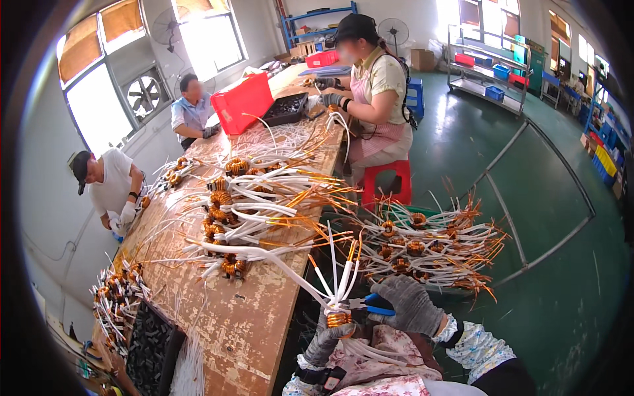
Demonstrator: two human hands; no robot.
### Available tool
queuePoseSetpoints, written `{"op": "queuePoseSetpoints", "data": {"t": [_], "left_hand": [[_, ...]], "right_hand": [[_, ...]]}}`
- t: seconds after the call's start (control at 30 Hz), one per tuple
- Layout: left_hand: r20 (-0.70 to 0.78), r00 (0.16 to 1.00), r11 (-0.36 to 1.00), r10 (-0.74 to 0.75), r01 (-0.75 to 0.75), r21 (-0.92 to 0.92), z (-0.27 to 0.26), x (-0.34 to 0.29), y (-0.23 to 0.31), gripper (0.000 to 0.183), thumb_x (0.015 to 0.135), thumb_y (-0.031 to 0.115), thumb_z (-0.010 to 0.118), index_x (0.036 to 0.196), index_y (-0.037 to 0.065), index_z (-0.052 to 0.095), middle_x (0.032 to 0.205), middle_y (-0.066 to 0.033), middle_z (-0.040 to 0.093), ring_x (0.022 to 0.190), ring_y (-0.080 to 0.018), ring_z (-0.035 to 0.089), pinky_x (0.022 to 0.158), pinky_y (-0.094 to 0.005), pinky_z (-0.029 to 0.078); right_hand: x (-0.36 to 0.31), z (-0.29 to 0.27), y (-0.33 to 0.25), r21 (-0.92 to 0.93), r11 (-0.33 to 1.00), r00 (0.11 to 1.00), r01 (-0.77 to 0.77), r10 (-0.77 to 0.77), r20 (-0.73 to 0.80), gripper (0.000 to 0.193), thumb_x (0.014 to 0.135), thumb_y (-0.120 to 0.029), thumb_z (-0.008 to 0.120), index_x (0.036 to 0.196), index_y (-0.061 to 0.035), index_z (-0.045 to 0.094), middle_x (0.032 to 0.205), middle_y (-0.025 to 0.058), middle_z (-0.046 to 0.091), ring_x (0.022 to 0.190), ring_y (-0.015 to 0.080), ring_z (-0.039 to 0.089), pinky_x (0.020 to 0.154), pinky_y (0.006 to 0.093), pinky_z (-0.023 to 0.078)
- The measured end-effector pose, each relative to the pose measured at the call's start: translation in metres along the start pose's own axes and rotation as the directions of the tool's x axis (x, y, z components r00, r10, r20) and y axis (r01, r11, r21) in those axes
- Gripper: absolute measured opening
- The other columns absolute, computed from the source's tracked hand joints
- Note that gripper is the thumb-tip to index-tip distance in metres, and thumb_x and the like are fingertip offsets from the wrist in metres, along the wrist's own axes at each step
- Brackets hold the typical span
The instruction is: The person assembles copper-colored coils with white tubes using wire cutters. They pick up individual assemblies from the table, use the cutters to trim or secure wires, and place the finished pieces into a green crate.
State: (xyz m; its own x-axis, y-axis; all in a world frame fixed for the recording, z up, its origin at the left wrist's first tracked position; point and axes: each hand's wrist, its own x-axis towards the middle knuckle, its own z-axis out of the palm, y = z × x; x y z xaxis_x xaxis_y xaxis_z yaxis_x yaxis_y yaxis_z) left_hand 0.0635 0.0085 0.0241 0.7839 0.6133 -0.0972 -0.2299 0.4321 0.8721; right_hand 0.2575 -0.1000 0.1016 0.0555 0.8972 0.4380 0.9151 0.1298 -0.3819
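Note:
In grey gloves, both my hands work low in the head view, above my flowered apron. My left hand [322,342] is closed round a copper-wound toroidal coil [339,319], whose white-sleeved leads stand up with bare orange ends and also trail below. A pair of blue-handled pliers [379,305] sits in my closed right hand [411,306], its jaws pointing left at the base of the leads. Whether the jaws touch a lead, I cannot tell. On the table to the left lies a pile of similar coils [221,198].
The worn wooden table [254,317] runs away on the left, with a black tray of small black parts [150,343] near me and a red bin [243,104] farther off. More coils [415,247] fill a green container at right. Three people work around the table; one sits on a red stool [386,179].

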Motion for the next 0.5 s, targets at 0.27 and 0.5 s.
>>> {"op": "queuePoseSetpoints", "data": {"t": [0.27, 0.5], "left_hand": [[-0.036, 0.998, 0.999, -0.043, 0.043, -0.02, 0.013, -0.006, 0.014, 0.066, 0.066, 0.01, 0.075, 0.121, 0.007, 0.037, 0.097, -0.0051, 0.052, 0.082, -0.0158, 0.057, 0.072, -0.0284, 0.049], [0.031, 0.992, 0.992, -0.123, 0.123, -0.017, 0.02, -0.006, 0.02, 0.072, 0.067, 0.007, 0.072, 0.127, 0.008, 0.033, 0.108, -0.0067, 0.051, 0.094, -0.0149, 0.054, 0.08, -0.0279, 0.047]], "right_hand": [[0.003, -0.005, 0.002, -0.027, 1.0, 0.996, 0.015, -0.013, 0.086, 0.051, 0.068, -0.041, 0.07, 0.103, -0.0063, 0.058, 0.094, 0.0132, 0.055, 0.085, 0.0295, 0.054, 0.074, 0.0395, 0.044], [0.004, -0.012, 0.006, -0.03, 0.996, 0.991, 0.08, -0.076, 0.112, 0.048, 0.068, -0.039, 0.069, 0.101, -0.0062, 0.058, 0.089, 0.012, 0.056, 0.082, 0.0289, 0.054, 0.071, 0.0389, 0.044]]}}
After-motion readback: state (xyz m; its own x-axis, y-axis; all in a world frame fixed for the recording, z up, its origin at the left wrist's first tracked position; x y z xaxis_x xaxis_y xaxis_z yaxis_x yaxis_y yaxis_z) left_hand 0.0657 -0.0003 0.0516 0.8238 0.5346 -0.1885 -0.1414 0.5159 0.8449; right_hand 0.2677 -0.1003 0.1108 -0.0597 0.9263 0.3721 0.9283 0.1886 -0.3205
